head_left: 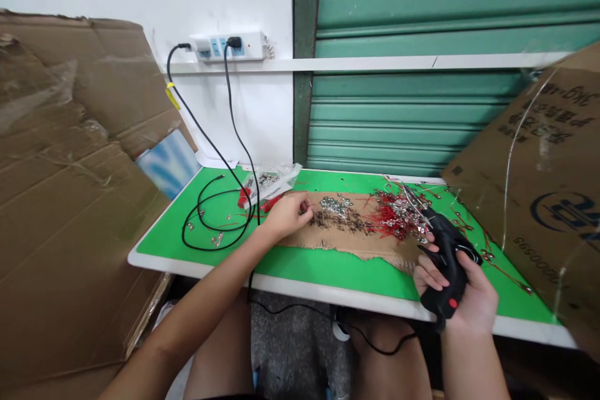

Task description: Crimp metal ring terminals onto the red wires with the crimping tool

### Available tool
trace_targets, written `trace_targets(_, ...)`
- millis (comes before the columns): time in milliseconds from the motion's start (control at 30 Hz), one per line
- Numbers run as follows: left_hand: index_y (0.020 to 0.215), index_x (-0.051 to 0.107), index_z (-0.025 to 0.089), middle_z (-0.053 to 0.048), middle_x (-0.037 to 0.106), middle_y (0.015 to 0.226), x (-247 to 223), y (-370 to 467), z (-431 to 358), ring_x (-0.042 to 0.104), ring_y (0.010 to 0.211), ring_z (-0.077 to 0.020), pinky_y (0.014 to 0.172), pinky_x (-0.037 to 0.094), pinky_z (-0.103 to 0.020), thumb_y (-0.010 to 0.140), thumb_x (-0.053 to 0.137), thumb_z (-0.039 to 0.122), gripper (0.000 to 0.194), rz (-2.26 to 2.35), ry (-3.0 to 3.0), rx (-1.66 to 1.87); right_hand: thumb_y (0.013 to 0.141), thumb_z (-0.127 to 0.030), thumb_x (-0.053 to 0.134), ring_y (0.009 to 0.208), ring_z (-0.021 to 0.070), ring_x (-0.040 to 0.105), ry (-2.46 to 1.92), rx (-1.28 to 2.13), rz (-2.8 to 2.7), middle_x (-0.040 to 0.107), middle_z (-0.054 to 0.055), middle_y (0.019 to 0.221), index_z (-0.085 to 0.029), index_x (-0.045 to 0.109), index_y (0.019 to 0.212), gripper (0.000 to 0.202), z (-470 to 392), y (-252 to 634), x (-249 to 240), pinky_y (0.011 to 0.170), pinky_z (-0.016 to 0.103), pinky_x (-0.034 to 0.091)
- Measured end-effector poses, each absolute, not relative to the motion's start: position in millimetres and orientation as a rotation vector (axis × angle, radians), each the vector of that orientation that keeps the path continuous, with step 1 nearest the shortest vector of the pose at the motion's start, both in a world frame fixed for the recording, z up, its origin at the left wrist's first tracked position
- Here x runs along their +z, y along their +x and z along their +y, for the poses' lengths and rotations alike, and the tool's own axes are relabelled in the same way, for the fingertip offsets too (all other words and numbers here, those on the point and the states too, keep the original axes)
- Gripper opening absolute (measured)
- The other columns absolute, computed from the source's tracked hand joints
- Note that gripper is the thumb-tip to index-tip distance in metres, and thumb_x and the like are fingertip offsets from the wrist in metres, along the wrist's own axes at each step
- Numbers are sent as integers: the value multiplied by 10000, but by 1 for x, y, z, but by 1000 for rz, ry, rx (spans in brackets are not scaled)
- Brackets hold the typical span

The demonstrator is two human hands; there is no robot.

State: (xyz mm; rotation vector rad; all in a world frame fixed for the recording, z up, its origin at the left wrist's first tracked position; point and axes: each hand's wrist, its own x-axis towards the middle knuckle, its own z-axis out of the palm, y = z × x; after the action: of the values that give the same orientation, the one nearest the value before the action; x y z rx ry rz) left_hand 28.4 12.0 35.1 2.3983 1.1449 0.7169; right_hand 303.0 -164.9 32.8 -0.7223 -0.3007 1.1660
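Observation:
My right hand (475,297) is wrapped round a black soldering gun (447,256) with a red button, its tip pointing up and left. Below the tip lies a heap of red wires with small shiny metal pieces (398,214). A torn strip of cardboard (337,244) with dark scorch marks runs under the heap. My left hand (291,215) hovers at the strip's left part, fingers curled into a pinch; what they hold, if anything, is too small to see. Just right of it sits a cluster of small metal parts (335,205).
Black cables (229,169) hang from a power strip (234,45) onto the green tabletop (290,265). A clear plastic bag (272,181) of metal parts lies behind my left hand, near a red-handled item (244,197). Large cardboard sheets (60,200) flank the table.

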Motion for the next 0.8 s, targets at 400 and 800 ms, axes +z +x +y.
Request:
trace_targets(400,1059,764,160,-49,687,852,5,17,19,607,754,-147,755,508,-263,978,565,197,218,974,2286,939,661,-235,756,437,46,240,-801,1138,-266,529,-9,769,-193,683,1026,374,-160,300,37,306,179,399)
trace_targets(800,1105,730,152,-71,653,960,0,15,18,586,742,-133,709,523,-254,970,530,166,242,926,2209,932,622,-179,762,437,28,254,-786,1129,-286,511,3,784,-125,669,1024,417,-159,298,38,328,148,425)
